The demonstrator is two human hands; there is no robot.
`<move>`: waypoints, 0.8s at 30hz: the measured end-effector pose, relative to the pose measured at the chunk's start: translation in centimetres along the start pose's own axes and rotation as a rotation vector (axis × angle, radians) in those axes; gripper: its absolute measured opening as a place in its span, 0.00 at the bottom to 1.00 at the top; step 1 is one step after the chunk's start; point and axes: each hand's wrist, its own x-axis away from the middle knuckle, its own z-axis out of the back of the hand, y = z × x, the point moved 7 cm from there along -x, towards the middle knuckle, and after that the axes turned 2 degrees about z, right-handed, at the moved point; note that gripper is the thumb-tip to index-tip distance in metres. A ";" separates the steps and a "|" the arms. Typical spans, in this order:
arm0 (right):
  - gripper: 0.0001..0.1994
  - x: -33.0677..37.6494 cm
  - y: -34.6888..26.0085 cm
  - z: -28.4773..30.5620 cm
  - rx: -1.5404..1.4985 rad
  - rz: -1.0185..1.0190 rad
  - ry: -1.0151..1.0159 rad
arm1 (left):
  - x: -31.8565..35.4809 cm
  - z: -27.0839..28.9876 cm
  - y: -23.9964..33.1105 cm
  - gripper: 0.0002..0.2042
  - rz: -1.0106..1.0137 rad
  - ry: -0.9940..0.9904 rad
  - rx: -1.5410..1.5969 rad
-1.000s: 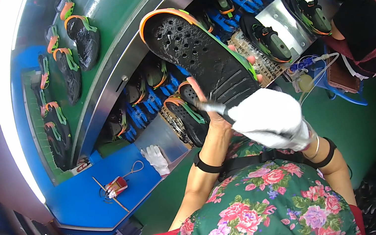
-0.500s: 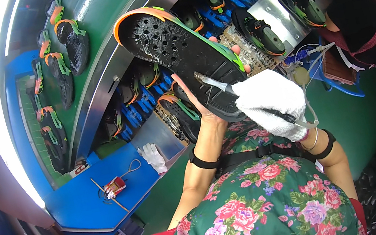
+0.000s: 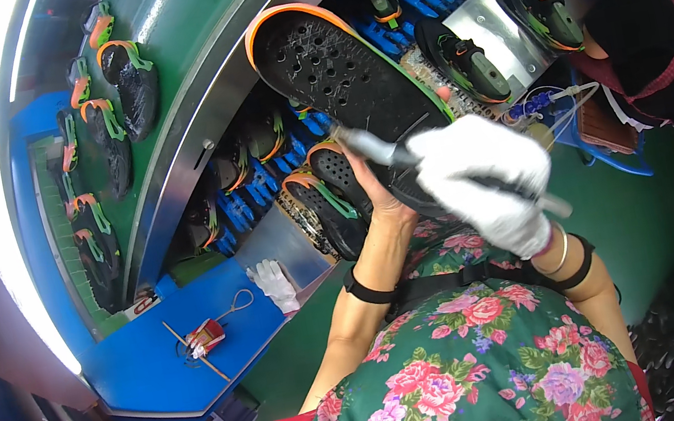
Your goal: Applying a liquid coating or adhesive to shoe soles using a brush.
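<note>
My bare left hand (image 3: 384, 198) grips a black shoe (image 3: 331, 76) by its heel half, with the underside turned up toward me. The shoe has an orange and green rim, round holes in the forefoot and a shiny wet-looking smear there. A white knitted glove covers my right hand (image 3: 490, 183), slightly blurred by motion. Its fingers are closed round a brush (image 3: 376, 148) with a dark handle and a pale ferrule. The bristle tip is at the shoe's left edge, close to my left fingers.
Several similar shoes lie on a green conveyor belt (image 3: 199, 18) at the upper left. More black shoes (image 3: 462, 62) sit on a rack with blue parts beneath. A blue table (image 3: 147, 361) holds a red container (image 3: 204, 335), a stick and a white glove (image 3: 273, 285). A co-worker (image 3: 641, 40) is at right.
The shoe has shifted right and turned a little. The brush has gone from the middle of the sole to its left edge beside my left fingers.
</note>
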 end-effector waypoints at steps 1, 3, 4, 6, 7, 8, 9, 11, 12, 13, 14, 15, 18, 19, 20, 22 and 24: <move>0.09 0.0 0.9 0.7 -0.058 -0.131 0.088 | 0.1 0.2 0.1 0.48 -0.042 0.041 0.031; 0.08 -0.1 0.9 1.3 -0.017 -0.150 0.133 | 0.2 0.5 0.2 0.47 -0.100 0.116 -0.030; 0.09 -0.2 0.1 1.2 0.113 -0.047 0.108 | 0.2 0.5 0.3 0.47 -0.119 0.118 -0.070; 0.11 0.0 -1.3 0.3 0.250 0.112 -0.001 | -0.2 -0.2 -0.2 0.47 -0.035 0.004 0.031; 0.11 0.3 -1.9 0.0 0.283 0.180 -0.022 | -0.4 -0.5 -0.2 0.49 0.011 -0.040 -0.016; 0.12 0.6 -2.0 -0.4 0.310 0.180 -0.052 | -0.6 -0.5 -0.3 0.50 0.058 -0.052 -0.070; 0.13 0.9 -1.9 -0.6 0.286 0.156 -0.083 | -0.7 -0.4 -0.2 0.50 0.035 -0.031 -0.103; 0.11 1.2 -0.8 -0.1 0.094 0.010 -0.067 | -0.9 -0.6 -0.3 0.51 0.025 -0.055 -0.055; 0.10 1.4 -0.1 0.4 -0.006 -0.076 -0.018 | -0.8 -0.3 -0.2 0.51 0.001 0.007 -0.106; 0.09 1.6 0.8 1.0 -0.110 -0.185 0.038 | -0.7 -0.2 -0.2 0.50 -0.038 0.058 -0.076; 0.08 1.9 1.2 1.4 -0.125 -0.235 0.100 | -0.6 0.0 -0.2 0.50 -0.077 0.107 -0.046; 0.08 1.9 1.2 1.8 -0.074 -0.215 0.098 | -0.5 0.1 -0.1 0.49 -0.119 0.150 -0.057; 0.12 2.2 -0.2 1.4 0.166 -0.027 0.011 | -1.0 -0.3 0.2 0.52 -0.108 0.133 -0.173; 0.12 2.4 -0.9 1.1 0.234 0.058 -0.033 | -1.3 -1.0 0.0 0.52 -0.053 0.020 -0.216; 0.12 2.7 -0.9 0.8 0.221 0.051 -0.061 | -1.5 -1.9 -0.2 0.53 -0.007 -0.138 -0.247; 0.10 3.3 -0.6 0.4 0.118 -0.024 -0.080 | -1.4 -0.6 0.3 0.53 -0.093 0.027 -0.220; 0.10 4.0 1.1 1.4 -0.183 -0.286 0.111 | -1.4 -0.2 0.3 0.53 -0.112 0.045 -0.196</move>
